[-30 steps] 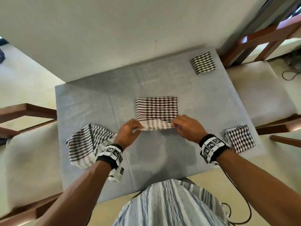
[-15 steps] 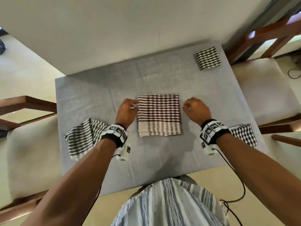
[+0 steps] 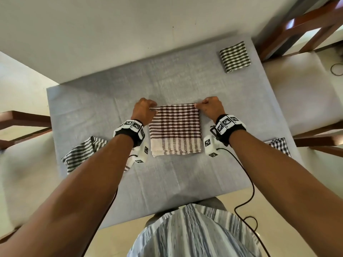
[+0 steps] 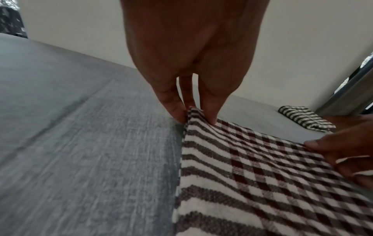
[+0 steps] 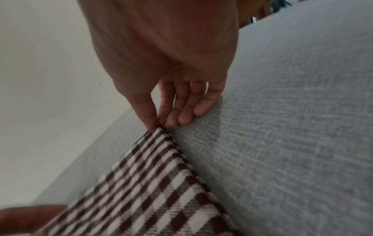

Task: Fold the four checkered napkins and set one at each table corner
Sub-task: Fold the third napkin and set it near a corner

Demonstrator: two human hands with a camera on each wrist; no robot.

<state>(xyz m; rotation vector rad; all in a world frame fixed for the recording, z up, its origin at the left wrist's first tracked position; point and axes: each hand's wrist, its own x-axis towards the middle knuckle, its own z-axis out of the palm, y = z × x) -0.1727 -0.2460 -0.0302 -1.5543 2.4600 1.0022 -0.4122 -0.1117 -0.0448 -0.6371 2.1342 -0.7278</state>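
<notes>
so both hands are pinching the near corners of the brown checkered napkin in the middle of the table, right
Not quite: the left hand and right hand pinch the far corners of the brown checkered napkin, not the near ones. The head view shows both hands at its far edge, while the striped near edge lies flat on the table. The napkin is indeed in the middle.

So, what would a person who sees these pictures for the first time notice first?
Both hands, the left hand and the right hand, pinch the far corners of the brown checkered napkin at the middle of the grey table. A folded dark napkin lies at the far right corner.
</notes>
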